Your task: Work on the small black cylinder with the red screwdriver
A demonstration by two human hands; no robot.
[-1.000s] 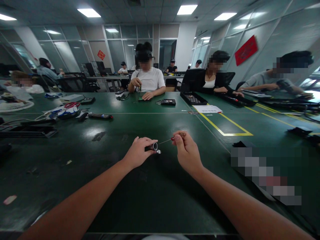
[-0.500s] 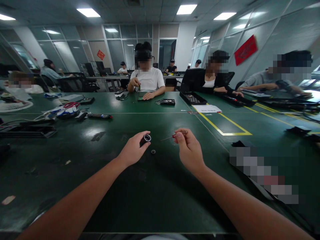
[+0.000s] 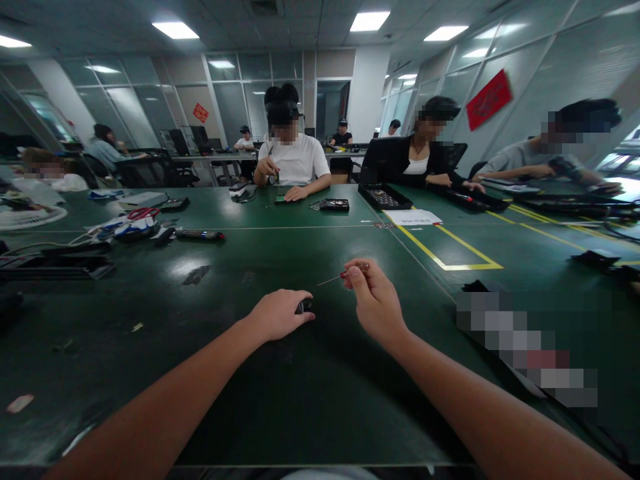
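Cylinder (image 3: 303,307) under left-hand fingers (image 3: 295,312)

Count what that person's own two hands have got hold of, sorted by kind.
Small dark cylindrical part, under the left hand: 1
Thin red-handled screwdriver, pinched in the right hand: 1
Total: 2

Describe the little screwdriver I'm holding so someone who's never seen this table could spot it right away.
On the big green table, find the two bare forearms reaching in from the near edge. The right hand pinches a thin screwdriver, its metal shaft pointing left. Its red handle and slimness distinguish it from the dark stubby cylinder under the left hand.
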